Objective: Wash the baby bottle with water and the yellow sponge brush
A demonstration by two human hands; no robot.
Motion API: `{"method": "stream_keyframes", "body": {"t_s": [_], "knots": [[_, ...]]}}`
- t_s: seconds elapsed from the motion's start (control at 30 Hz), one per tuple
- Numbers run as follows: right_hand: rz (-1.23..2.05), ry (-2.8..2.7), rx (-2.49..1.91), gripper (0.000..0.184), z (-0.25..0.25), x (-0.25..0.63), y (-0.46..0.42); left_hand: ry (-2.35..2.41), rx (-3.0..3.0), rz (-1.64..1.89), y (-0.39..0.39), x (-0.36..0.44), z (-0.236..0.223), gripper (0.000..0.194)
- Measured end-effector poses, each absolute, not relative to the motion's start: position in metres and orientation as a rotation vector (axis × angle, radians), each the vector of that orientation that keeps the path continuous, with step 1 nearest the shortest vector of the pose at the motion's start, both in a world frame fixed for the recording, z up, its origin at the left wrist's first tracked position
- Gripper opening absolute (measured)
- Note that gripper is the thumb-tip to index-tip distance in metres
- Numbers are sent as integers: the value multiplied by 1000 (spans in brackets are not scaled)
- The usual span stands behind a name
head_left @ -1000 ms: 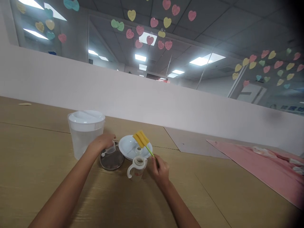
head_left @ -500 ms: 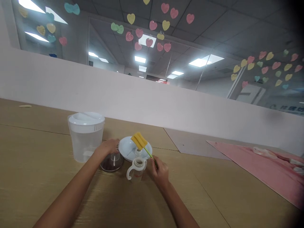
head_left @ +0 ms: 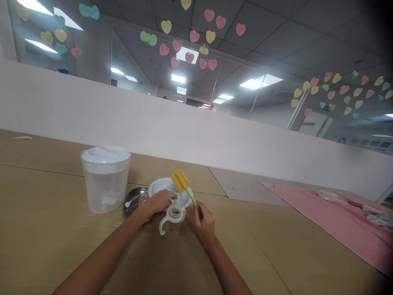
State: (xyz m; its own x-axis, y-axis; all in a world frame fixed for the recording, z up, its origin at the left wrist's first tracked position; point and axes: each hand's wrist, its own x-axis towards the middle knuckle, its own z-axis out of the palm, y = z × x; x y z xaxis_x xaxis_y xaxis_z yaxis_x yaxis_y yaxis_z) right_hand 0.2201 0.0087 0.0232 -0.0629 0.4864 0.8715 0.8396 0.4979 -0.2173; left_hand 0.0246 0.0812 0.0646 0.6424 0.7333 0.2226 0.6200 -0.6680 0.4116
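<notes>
My right hand [head_left: 205, 220] is closed round the green handle of a bottle brush with a yellow sponge head [head_left: 180, 180], held up over a white bowl [head_left: 156, 185]. My left hand [head_left: 162, 200] reaches over the bowl's near edge, its fingers closed at a small white ring-shaped bottle part [head_left: 175, 197]. In front of the bowl a clear baby bottle [head_left: 172, 226] stands upright and uncapped, with a white two-handled collar. Partly under my left forearm lies a round metal tray [head_left: 130, 206] with a small clear cup [head_left: 143, 198] and a white straw piece in it.
A lidded clear plastic bucket [head_left: 106, 180] stands left of the tray. To the right, a pink cloth [head_left: 325, 217] bears some crumpled items, beside a grey sheet [head_left: 248, 190]. A white wall [head_left: 184, 131] with glass above rises behind the table.
My left hand has left the clear cup on the metal tray and moved right to the white part at the bowl. My right hand keeps the brush almost still.
</notes>
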Motion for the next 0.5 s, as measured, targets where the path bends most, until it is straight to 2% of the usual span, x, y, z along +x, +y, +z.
{"method": "stream_keyframes", "body": {"t_s": [0.2, 0.37, 0.5], "knots": [[-410, -1699, -1168, 30, 23, 220, 9, 1191, 2524, 690, 88, 24, 66, 15], [-404, -1638, -1234, 33, 20, 221, 13, 1254, 2373, 1009, 88, 17, 92, 27], [-419, -1669, -1281, 34, 18, 220, 15, 1019, 1994, 1356, 83, 6, 110, 24]]}}
